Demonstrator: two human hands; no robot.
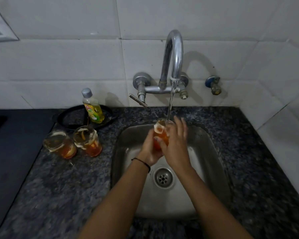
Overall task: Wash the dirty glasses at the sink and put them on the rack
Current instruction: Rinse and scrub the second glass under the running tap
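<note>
Under the tap (173,54), left hand (150,149) gripped a glass (160,133), right hand (177,144) pressed open against it; wet, it could slip and break.

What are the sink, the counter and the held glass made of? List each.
Sink: looks like stainless steel, brushed, with a dull grey sheen. Counter: probably polished granite, going by the dark speckled grain. Held glass: likely clear glass, since orange residue shows through.
</note>
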